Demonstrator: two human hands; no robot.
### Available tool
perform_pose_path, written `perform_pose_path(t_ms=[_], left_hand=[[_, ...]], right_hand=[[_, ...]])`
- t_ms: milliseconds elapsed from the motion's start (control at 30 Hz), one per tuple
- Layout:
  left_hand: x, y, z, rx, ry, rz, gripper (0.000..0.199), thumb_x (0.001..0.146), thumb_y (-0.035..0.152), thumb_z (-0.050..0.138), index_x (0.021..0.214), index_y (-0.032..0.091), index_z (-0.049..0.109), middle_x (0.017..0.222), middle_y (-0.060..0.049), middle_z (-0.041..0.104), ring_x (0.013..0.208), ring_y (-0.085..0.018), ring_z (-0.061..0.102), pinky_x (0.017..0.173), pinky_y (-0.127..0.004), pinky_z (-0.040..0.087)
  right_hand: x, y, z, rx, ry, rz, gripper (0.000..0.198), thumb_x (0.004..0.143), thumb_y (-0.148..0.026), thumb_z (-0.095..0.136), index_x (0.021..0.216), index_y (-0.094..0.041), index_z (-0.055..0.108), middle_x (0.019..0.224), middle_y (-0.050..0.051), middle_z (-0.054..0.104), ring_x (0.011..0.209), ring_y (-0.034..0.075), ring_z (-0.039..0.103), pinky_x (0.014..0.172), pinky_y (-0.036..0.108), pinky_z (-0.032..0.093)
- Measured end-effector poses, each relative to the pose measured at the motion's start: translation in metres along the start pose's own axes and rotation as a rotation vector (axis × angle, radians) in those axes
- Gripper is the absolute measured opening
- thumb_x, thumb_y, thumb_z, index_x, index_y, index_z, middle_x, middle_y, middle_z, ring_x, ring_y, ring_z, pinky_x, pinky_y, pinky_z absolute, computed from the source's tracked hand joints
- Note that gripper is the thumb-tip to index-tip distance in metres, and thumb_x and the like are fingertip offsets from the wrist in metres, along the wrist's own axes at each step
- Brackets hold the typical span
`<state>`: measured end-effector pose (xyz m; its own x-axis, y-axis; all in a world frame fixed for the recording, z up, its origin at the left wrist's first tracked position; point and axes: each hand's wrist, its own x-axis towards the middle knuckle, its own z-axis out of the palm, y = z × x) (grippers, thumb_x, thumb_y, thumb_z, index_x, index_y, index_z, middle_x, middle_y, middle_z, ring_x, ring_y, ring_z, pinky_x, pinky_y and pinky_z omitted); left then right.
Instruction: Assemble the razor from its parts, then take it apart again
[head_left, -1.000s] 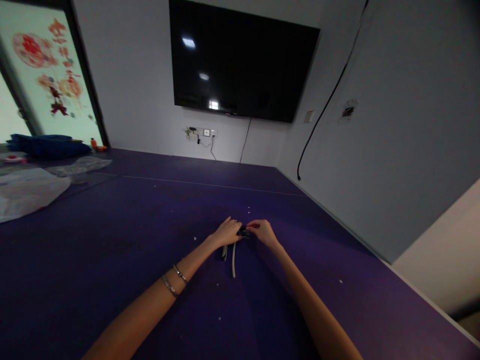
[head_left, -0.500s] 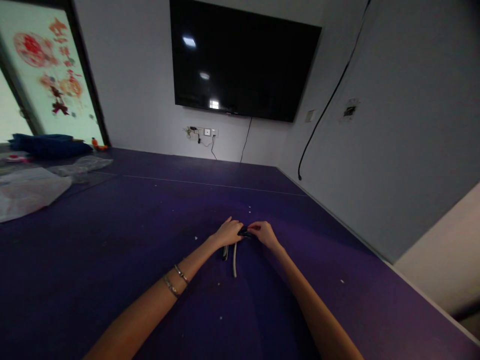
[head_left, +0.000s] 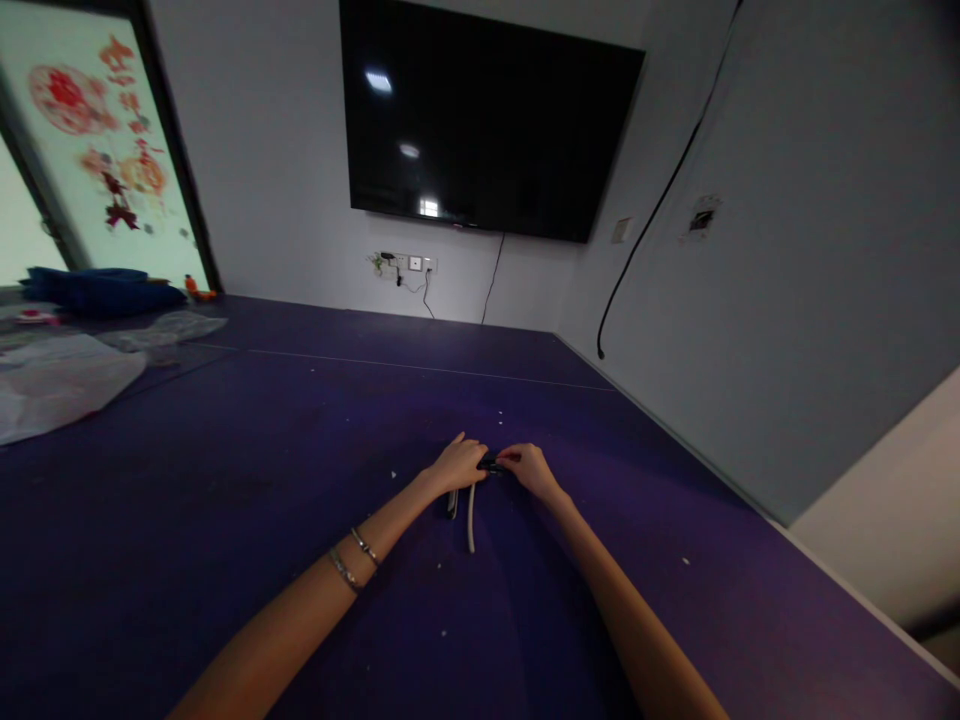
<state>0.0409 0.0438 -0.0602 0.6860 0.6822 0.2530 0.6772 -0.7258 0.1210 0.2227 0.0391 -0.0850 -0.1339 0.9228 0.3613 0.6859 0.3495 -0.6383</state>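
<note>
My left hand (head_left: 459, 465), with two bracelets (head_left: 349, 562) up the forearm, is closed over the left part of a small black object (head_left: 491, 464) low above or on the purple surface. The thumb and fingers of my right hand (head_left: 528, 468) pinch together at that object's right end. A pale cord-like strip (head_left: 471, 520) hangs down from under my left hand toward me. Beside it, a shorter strip with a dark end (head_left: 452, 504) pokes out below the palm. Most of the black object is hidden by my fingers, and its kind cannot be made out.
The purple surface (head_left: 300, 450) carries small white scraps. At the left lie a white plastic sheet (head_left: 67, 385) and a dark blue cloth bundle (head_left: 101, 290). A large television (head_left: 487, 120) hangs on the wall ahead; a black cable (head_left: 660, 200) dangles at the right.
Both hands keep nearly the same place and grip on the black object. The view has shifted very slightly; nothing else visibly differs.
</note>
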Motion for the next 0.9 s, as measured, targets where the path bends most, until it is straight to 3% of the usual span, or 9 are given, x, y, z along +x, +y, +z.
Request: perform_pose_path(t_ms=[900], left_hand=[[0.0011,-0.0046,0.0058,-0.002,0.002,-0.002,0.023,0.075,0.027,0.057,0.094,0.015,0.058,0.100,-0.008,0.064,0.101,-0.021,0.057,0.103,-0.041,0.027]], right_hand=[[-0.0004,0.0051,-0.0075,0.103,0.002,-0.012,0.018,0.071,-0.027,0.057,0.075,-0.017,0.072,0.076,0.006,0.072,0.075,0.020,0.065,0.072,0.029,0.048]])
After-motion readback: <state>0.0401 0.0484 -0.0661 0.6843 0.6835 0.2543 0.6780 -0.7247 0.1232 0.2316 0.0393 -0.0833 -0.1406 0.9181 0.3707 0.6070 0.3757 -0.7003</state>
